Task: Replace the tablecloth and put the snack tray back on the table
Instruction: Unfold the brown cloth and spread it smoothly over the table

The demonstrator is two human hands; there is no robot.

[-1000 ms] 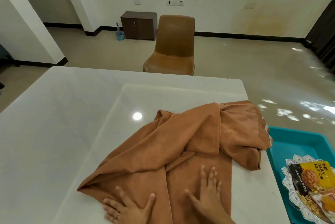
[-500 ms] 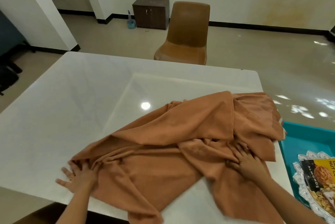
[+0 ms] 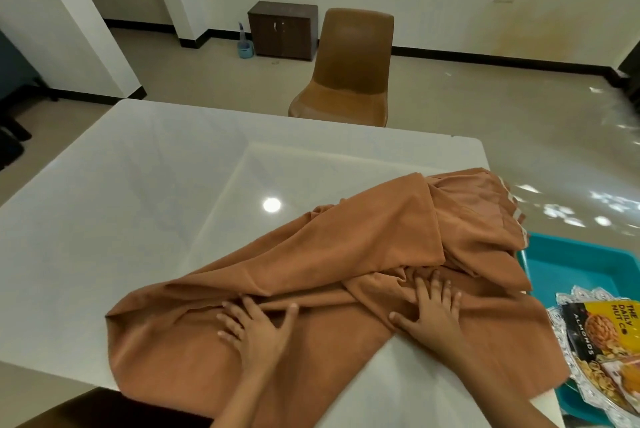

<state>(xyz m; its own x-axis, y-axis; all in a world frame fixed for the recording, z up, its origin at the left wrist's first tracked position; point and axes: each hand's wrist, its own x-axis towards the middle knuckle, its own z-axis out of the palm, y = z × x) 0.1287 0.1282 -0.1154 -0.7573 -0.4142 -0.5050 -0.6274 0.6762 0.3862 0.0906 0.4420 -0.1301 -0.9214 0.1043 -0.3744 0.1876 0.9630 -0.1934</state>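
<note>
We're on the cloth step here: the brown tablecloth (image 3: 346, 254) lies bunched and folded over itself on the near right part of the white table (image 3: 138, 202), with one edge spilling over the near side. Our left hand (image 3: 258, 327) and right hand (image 3: 429, 310) both lie flat on it, fingers spread, pressing down and gripping nothing. The snack tray (image 3: 575, 293), silver and carrying a packet of almonds (image 3: 595, 327), sits off the table to our right, resting on a teal bin (image 3: 581, 261). Next, we reckon, we must find an edge, pinch it and draw the cloth open toward the far bare side.
</note>
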